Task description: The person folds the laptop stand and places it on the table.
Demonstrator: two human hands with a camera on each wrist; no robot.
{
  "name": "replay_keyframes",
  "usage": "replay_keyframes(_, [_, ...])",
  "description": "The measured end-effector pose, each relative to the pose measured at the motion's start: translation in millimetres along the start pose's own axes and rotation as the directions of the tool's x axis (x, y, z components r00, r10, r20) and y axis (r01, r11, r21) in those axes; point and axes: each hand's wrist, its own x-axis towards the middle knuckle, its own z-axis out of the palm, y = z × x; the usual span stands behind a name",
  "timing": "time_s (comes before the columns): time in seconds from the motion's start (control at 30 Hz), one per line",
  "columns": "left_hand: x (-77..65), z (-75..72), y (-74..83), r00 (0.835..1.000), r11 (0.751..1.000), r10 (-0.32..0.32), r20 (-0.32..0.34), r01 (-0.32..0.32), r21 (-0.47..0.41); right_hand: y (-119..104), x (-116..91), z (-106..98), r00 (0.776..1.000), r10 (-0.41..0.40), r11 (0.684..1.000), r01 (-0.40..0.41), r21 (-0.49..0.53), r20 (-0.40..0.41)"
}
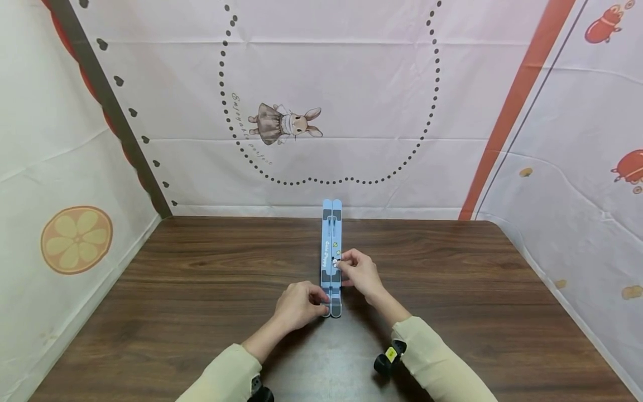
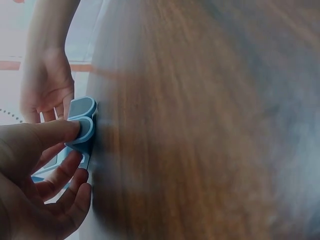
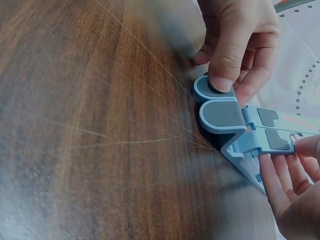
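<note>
A folded light-blue laptop stand (image 1: 326, 237) with grey rubber pads lies lengthwise on the table, its two bars side by side. At its near end my left hand (image 1: 297, 305) pinches the left rounded hook, thumb on the grey pad and fingers beneath; the left wrist view shows this hook (image 2: 86, 131) from the front. My right hand (image 1: 363, 273) holds the right bar further up, thumb on the printed top and fingers under its edge. In the right wrist view the upper bars (image 3: 280, 132) sit raised at an angle above a lower strut (image 3: 245, 172).
A dark wood-grain table (image 1: 201, 268) surrounds the stand on both sides. Behind it hangs a pale printed cloth (image 1: 351, 100) with a rabbit figure, and similar cloths close off the left and right. A black wrist camera (image 1: 384, 364) sits by the right cuff.
</note>
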Motion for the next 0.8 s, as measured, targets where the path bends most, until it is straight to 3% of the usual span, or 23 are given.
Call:
replay_keyframes(0.53, [3.5,-9.0,-10.1,0.999,0.999,0.027,0.041,-0.026,-0.022,-1.5,-2.8,4.1,0.999,0.008,0.999,-0.006,0.046,-0.037])
replay_keyframes(0.8, [5.8,-13.7,-14.6,0.998,0.998,0.063,0.019,-0.062,-0.020,-1.9,-2.2,2.0,0.999,0.033,0.998,-0.031,0.051,-0.030])
